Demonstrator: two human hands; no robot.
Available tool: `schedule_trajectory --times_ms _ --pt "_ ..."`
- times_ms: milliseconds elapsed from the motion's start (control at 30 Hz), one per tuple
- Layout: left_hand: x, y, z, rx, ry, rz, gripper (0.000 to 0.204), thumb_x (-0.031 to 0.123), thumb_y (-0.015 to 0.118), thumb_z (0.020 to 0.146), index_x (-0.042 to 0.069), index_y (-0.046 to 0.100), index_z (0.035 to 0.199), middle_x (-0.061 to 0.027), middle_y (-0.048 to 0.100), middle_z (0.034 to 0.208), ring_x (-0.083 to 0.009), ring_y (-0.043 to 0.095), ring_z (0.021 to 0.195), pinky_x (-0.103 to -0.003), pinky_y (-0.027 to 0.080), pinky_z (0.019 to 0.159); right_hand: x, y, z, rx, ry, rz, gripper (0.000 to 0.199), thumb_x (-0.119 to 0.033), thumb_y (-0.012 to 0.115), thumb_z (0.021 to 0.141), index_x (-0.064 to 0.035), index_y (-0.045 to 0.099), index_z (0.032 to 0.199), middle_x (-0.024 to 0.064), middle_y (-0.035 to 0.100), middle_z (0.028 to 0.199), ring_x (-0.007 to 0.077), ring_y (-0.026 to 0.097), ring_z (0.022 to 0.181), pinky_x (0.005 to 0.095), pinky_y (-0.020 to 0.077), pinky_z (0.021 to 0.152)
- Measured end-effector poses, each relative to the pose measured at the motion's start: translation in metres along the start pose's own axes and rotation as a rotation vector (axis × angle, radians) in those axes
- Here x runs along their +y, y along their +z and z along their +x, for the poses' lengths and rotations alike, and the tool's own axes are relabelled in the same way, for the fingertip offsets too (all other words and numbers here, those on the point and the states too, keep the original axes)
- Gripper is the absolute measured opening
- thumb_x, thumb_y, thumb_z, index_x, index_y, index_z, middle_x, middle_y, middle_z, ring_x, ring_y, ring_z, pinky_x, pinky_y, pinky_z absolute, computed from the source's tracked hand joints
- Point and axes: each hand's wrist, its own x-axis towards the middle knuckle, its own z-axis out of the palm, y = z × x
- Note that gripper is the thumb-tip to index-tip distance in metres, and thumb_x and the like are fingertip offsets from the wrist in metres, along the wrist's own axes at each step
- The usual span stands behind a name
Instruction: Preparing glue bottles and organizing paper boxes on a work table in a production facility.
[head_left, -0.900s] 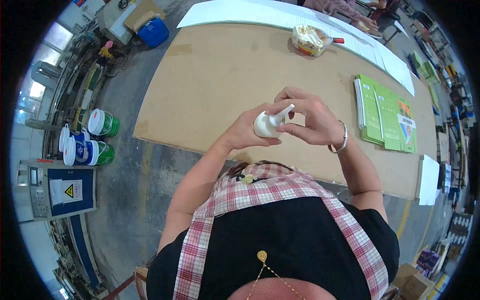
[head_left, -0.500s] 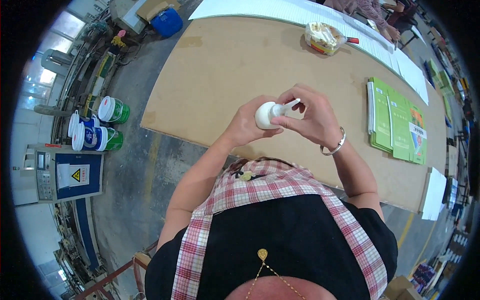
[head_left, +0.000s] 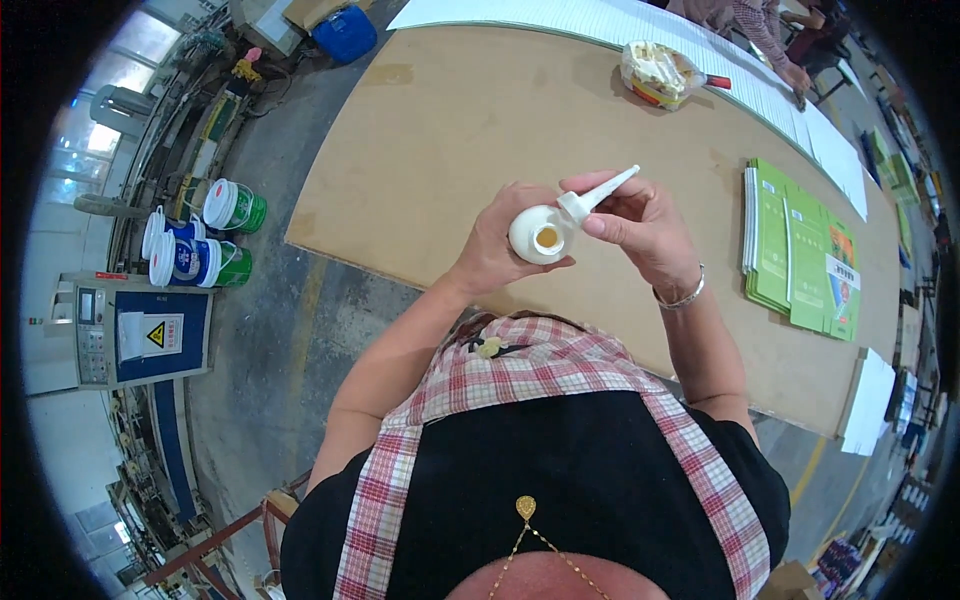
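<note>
My left hand [head_left: 500, 240] is wrapped round a white plastic squeeze bottle [head_left: 526, 232], held over the near part of the table. The bottle's neck is uncovered, and a yellowish inside shows through the round mouth. Between the thumb and fingers of my right hand [head_left: 645, 225] is a white nozzle cap [head_left: 606, 192] with a long tapered spout. It is off the mouth, just to the right of and beyond it, with the spout pointing away to the right.
The brown board tabletop [head_left: 450, 130] carries stacked green printed booklets [head_left: 800, 250] at right and a clear plastic container [head_left: 660, 75] with a red-handled tool at the far side. White sheets [head_left: 540, 18] line the far edge, near another person's hand [head_left: 795, 78]. Paint buckets [head_left: 232, 207] stand left.
The nozzle cap has come off the bottle. My right hand has moved slightly right with it, and the bottle's open mouth now shows.
</note>
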Motion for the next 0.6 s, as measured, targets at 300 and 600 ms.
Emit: schedule_trajectory --times_ms 300,600 --pt "0.002 -0.009 0.004 0.064 0.225 0.349 0.057 0.009 0.082 0.058 0.01 0.052 0.107 -0.0087 0.053 0.107 -0.0254 0.051 0.102 -0.036 0.043 0.085 0.017 -0.009 0.0 -0.064 0.099 0.4 0.036 -0.011 0.069 0.076 0.0006 0.059 0.109 0.0053 0.061 0.098 0.0111 0.055 0.089 0.0247 0.044 0.079" --pt "0.002 -0.007 0.002 0.178 0.301 0.431 0.057 0.008 0.081 0.058 0.007 0.052 0.107 -0.0086 0.054 0.102 -0.0237 0.053 0.097 -0.035 0.044 0.084 0.012 -0.002 -0.003 0.009 0.102 0.501 0.035 -0.01 0.067 0.078 0.0008 0.058 0.11 0.0023 0.06 0.094 0.0072 0.051 0.079 0.0207 0.042 0.07"
